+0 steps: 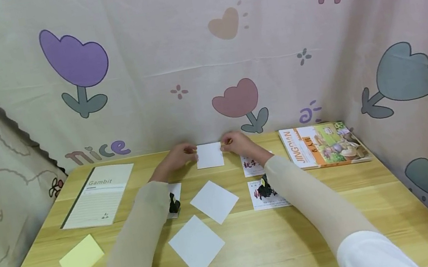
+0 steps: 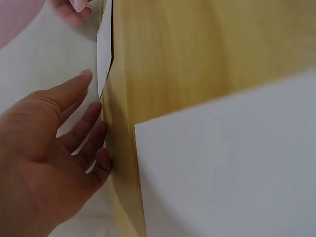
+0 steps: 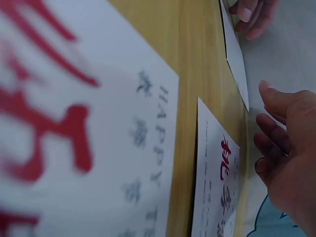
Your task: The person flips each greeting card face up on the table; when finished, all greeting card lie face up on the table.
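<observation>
A small square white card [image 1: 209, 155] lies at the far edge of the table, by the patterned curtain. My left hand [image 1: 179, 159] is at its left side; the left wrist view has that hand's thumb and relaxed fingers [image 2: 91, 126] spread apart beside the card's edge [image 2: 104, 47]. At the right side is my right hand [image 1: 239, 143], its thumb apart from the loosely bent fingers [image 3: 270, 136] close to the card corner [image 3: 242, 91]. Neither hand encloses the card. Two more white squares [image 1: 214, 202] [image 1: 197, 246] lie turned diagonally nearer to me.
Red-lettered cards [image 1: 251, 167] [image 1: 261, 199] lie beneath the right forearm, another card [image 1: 175, 189] by the left sleeve. A Gambit notebook [image 1: 99, 197] and yellow paper [image 1: 82, 258] are on the left, a colourful book [image 1: 324, 145] back right. The curtain [image 1: 165, 42] borders the table [image 1: 268, 256].
</observation>
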Motion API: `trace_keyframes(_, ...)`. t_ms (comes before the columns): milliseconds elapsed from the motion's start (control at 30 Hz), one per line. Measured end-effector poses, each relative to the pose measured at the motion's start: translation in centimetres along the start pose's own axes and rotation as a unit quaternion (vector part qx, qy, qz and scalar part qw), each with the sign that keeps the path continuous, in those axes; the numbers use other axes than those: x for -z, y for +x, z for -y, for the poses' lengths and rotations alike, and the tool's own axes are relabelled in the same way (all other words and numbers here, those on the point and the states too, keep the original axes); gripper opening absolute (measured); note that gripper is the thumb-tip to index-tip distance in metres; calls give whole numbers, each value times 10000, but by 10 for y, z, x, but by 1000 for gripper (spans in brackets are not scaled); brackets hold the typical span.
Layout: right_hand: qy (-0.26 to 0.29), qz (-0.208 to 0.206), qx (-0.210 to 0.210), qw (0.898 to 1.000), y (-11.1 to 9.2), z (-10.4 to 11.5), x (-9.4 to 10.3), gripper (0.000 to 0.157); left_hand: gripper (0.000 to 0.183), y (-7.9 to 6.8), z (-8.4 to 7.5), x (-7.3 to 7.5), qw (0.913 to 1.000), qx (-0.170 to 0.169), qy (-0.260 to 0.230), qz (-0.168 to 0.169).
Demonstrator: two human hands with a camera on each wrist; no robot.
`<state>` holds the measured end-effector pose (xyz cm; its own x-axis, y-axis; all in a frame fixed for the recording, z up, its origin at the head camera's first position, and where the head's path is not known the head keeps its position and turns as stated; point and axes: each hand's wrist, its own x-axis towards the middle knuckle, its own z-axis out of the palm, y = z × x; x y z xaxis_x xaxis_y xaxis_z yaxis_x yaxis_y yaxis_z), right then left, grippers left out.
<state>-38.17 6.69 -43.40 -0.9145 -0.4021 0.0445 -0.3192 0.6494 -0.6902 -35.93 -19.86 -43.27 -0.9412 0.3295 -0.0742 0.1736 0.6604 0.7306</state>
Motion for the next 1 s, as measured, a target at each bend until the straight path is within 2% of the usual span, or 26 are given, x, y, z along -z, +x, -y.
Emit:
trace_keyframes(167, 169, -64, -79, 9998, 13, -7, -8, 31, 36, 15, 7, -1, 9995, 2, -57, -318)
trace_keyframes(300, 143, -171, -206, 9995, 18, -11, -14, 30, 35, 23, 10, -4, 9986, -158, 68, -498)
trace_keyframes(467, -104, -214, -245, 9994, 21, -9, -17, 34, 33, 27, 12, -7, 9974, 59, 161, -696)
trace_keyframes(600, -179, -174, -267, 9993, 22, -5, -17, 35, 33, 28, 9, -7, 9963, 373, 291, -724)
trace_keyframes(767, -164, -122, -327, 9993, 23, -2, -19, 31, 33, 29, 6, -8, 9951, 560, 467, -666)
trace_keyframes(1000, 106, -152, -589, 9981, 22, -1, -18, 25, 36, 29, 3, -10, 9950, 456, 693, -557)
